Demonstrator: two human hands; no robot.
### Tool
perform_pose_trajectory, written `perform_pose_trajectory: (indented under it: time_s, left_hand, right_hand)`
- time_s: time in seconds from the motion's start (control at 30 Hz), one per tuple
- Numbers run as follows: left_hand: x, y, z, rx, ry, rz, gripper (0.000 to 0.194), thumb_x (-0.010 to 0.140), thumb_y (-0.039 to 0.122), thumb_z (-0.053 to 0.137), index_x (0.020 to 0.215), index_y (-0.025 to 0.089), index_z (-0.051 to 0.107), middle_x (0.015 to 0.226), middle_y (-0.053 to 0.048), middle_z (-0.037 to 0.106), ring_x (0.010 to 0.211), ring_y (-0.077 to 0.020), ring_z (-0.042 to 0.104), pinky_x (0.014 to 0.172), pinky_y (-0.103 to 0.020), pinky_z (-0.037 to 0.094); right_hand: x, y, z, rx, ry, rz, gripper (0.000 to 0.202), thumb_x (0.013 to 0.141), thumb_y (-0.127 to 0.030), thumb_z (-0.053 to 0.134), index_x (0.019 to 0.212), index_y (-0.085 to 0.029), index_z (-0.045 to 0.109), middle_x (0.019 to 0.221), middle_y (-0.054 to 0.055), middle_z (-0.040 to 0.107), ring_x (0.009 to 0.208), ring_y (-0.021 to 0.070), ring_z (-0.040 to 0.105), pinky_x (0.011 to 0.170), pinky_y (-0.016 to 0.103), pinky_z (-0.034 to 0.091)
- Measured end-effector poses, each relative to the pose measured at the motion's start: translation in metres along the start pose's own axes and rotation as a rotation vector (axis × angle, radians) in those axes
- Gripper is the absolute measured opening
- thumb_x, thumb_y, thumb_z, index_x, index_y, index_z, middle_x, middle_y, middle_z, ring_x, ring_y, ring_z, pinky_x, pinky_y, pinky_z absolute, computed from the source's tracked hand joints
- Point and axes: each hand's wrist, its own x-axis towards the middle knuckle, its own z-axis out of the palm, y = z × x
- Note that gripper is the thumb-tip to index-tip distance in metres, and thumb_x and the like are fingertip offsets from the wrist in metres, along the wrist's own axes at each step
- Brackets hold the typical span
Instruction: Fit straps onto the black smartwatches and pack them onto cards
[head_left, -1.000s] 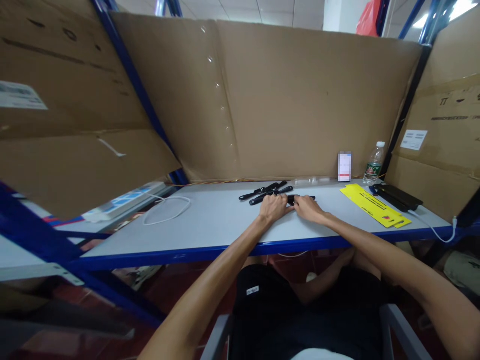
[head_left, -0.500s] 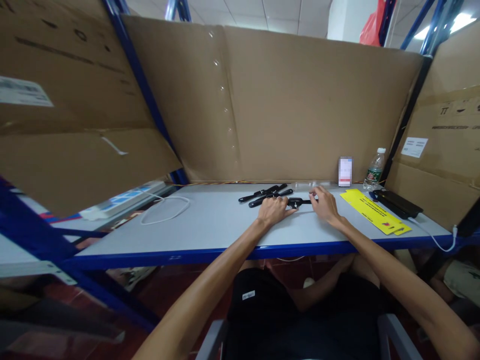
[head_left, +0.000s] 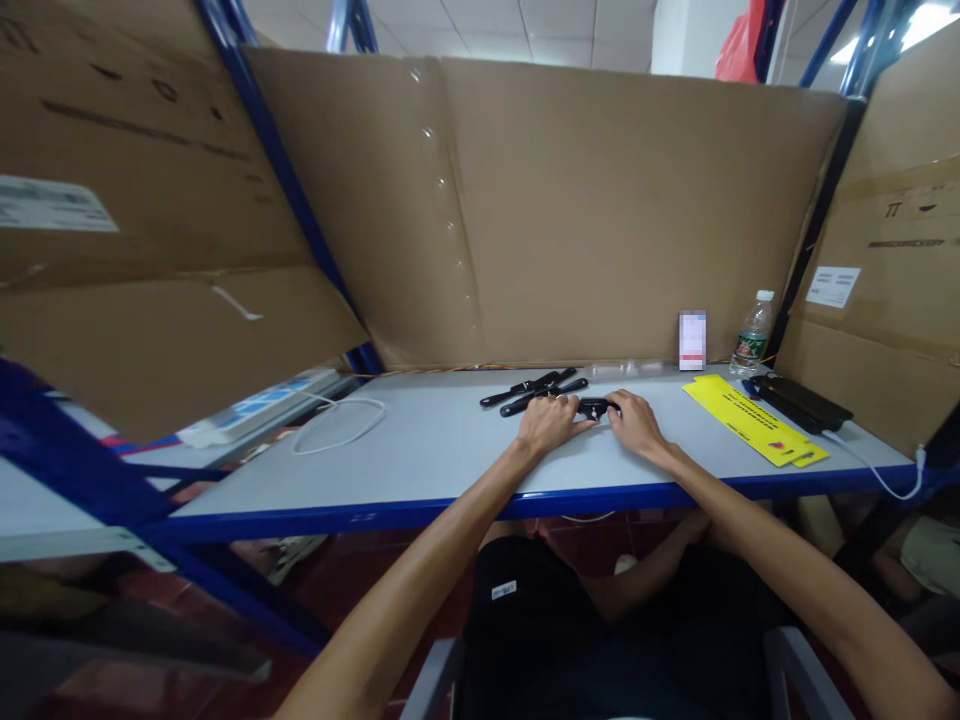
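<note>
A black spokeshave [head_left: 594, 408] lies crosswise on the worktable between my hands, its metal middle part showing. My left hand [head_left: 551, 424] is wrapped over its left handle, with a ring on one finger and the thumb reaching toward the middle. On the other side, my right hand [head_left: 634, 424] closes round the right handle, which the fingers mostly hide. Just beyond my left hand, more black tools of the same long shape lie crossed, among them a rear spokeshave [head_left: 529, 387] and a nearer one [head_left: 516, 407] partly behind my fingers.
Yellow printed cards [head_left: 742, 418] lie at the right, beside a black case-like device [head_left: 802, 402] with a white cable. A phone [head_left: 692, 342] and a water bottle [head_left: 751, 338] stand at the back. Cardboard walls [head_left: 585, 220] enclose the table; a white cable [head_left: 337, 440] loops at left.
My right hand has come down and inward and now wraps the spokeshave's right handle, which it held near the tip before. My left hand stays on the left handle.
</note>
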Motion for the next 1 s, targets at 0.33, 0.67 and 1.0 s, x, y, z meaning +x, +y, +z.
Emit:
perform_pose_trajectory:
  time_s: [0.33, 0.67, 1.0]
  left_hand:
    - [-0.001, 0.001, -0.003, -0.025, 0.005, -0.019, 0.069, 0.097, 0.072, 0.041, 0.116, 0.013, 0.071, 0.106, -0.022, 0.075, 0.1, -0.0355, 0.072, 0.081, -0.038, 0.049]
    - [0.0, 0.002, -0.005, -0.061, 0.009, -0.055, 0.067, 0.095, 0.071, 0.045, 0.117, 0.014, 0.072, 0.107, -0.022, 0.075, 0.101, -0.0363, 0.072, 0.081, -0.039, 0.049]
    - [0.0, 0.004, -0.012, -0.038, -0.006, -0.064, 0.071, 0.097, 0.072, 0.039, 0.116, 0.011, 0.072, 0.107, -0.022, 0.076, 0.1, -0.0344, 0.073, 0.082, -0.038, 0.05]
  right_hand:
    - [-0.002, 0.009, 0.001, 0.05, 0.029, -0.063, 0.035, 0.094, -0.013, 0.051, 0.122, -0.02, 0.07, 0.119, 0.008, 0.071, 0.104, 0.0216, 0.066, 0.092, 0.03, 0.047]
    - [-0.005, -0.026, -0.025, -0.178, -0.064, 0.058, 0.027, 0.103, -0.036, 0.048, 0.104, -0.021, 0.071, 0.105, 0.01, 0.076, 0.091, 0.0232, 0.069, 0.077, 0.03, 0.045]
    - [0.022, -0.045, -0.002, 0.151, -0.24, 0.391, 0.036, 0.099, -0.022, 0.043, 0.081, -0.015, 0.074, 0.085, 0.013, 0.077, 0.074, 0.0194, 0.07, 0.064, 0.025, 0.045]
